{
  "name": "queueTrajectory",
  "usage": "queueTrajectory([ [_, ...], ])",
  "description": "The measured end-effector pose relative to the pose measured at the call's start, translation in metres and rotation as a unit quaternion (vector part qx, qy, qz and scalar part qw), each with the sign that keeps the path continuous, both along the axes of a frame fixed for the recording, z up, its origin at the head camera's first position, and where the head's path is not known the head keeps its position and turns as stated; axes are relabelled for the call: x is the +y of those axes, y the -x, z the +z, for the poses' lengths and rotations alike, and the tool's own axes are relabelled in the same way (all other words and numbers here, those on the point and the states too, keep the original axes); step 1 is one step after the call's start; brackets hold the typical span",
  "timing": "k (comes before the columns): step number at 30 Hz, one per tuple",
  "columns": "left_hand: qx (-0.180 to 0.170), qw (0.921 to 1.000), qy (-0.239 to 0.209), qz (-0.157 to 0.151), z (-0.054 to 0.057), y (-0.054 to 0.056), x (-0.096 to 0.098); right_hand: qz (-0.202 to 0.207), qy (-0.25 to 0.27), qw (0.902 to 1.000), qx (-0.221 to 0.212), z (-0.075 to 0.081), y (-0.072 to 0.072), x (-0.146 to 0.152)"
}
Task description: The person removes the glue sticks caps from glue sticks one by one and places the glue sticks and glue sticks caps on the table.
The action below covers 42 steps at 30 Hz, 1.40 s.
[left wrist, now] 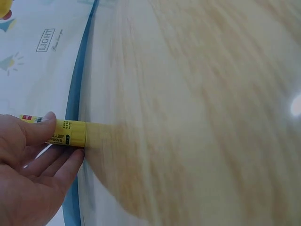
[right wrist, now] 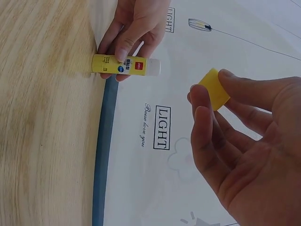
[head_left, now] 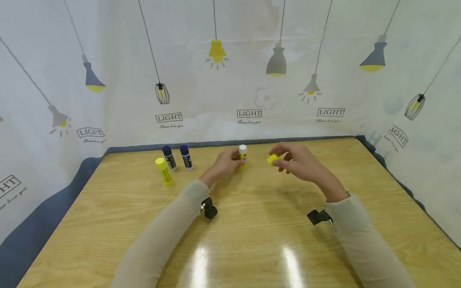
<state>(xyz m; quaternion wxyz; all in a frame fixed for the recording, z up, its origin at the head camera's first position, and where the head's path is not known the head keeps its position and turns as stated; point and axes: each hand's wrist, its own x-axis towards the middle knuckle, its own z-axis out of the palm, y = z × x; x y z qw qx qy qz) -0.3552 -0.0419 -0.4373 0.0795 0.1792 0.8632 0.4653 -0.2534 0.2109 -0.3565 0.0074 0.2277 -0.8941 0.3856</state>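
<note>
Nearest, the left sleeve (head_left: 162,228) and the right sleeve (head_left: 361,236) reach over the wooden desk (head_left: 259,240); the forearms do best to keep steady and leave the fine work to the fingers. Off to the left stands a yellow-capped stick (head_left: 164,173), apart from the left sleeve, which should not swing that way. Ahead, the right grip (head_left: 297,164) pinches a yellow cap (head_left: 272,159) between thumb and fingers, raised above the desk and apart from the glue stick (right wrist: 127,65). A light pinch on the sides of the cap should serve; which way its mouth faces cannot be told. The left grip (head_left: 225,162) pinches the glue stick by its yellow barrel, thumb on the label side, fingers behind, white end (right wrist: 153,67) up and uncovered, base touching the desk or just above it. The step in hand seems to concern this cap and stick as a pair, though whether parting or joining is unclear. Either way, the stick wants holding plumb, with the cap kept from knocking the white end sideways. Left of that grip stand one dark blue stick (head_left: 169,158) and a second dark blue stick (head_left: 186,157), best left unbrushed; beyond hangs the lamp-printed backdrop (head_left: 230,88).
</note>
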Motion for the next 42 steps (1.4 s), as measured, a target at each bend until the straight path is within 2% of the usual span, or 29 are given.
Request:
queueTrajectory([
  [5,0.007,0.9998,0.017,0.000,0.001,-0.004,-0.004,0.004,0.000,1.0000,-0.004,0.000,0.000,-0.001],
  [10,-0.019,0.9994,0.014,0.023,-0.001,-0.013,-0.017,-0.001,0.002,1.0000,-0.003,0.000,-0.001,-0.001],
  [12,-0.029,0.9990,0.008,0.031,0.000,-0.020,-0.024,-0.001,0.003,1.0000,0.000,0.000,0.000,-0.001],
  [15,-0.037,0.9989,0.009,0.026,0.003,-0.033,-0.038,0.002,0.007,1.0000,-0.001,-0.001,0.001,-0.003],
  [20,-0.047,0.9986,0.010,0.023,0.009,-0.060,-0.063,0.009,0.017,0.9998,-0.007,-0.003,0.006,-0.009],
  [22,-0.041,0.9985,0.003,0.036,0.011,-0.069,-0.072,0.009,0.018,0.9998,-0.008,-0.004,0.009,-0.012],
  [25,-0.034,0.9963,-0.037,0.070,0.014,-0.081,-0.082,0.001,0.022,0.9997,-0.013,-0.005,0.013,-0.016],
  [29,-0.025,0.9819,-0.130,0.136,0.021,-0.095,-0.096,-0.013,0.031,0.9991,-0.024,-0.007,0.021,-0.020],
  [31,-0.013,0.9740,-0.159,0.161,0.025,-0.102,-0.104,-0.019,0.031,0.9989,-0.028,-0.009,0.025,-0.022],
  [34,0.026,0.9669,-0.170,0.188,0.033,-0.109,-0.116,-0.029,0.033,0.9985,-0.032,-0.012,0.031,-0.025],
  [37,0.083,0.9570,-0.175,0.216,0.042,-0.111,-0.130,-0.041,0.031,0.9981,-0.034,-0.013,0.038,-0.027],
  [39,0.117,0.9449,-0.189,0.240,0.048,-0.111,-0.140,-0.047,0.031,0.9978,-0.036,-0.014,0.043,-0.029],
  [42,0.157,0.9213,-0.209,0.288,0.055,-0.110,-0.155,-0.050,0.031,0.9975,-0.038,-0.015,0.050,-0.031],
])
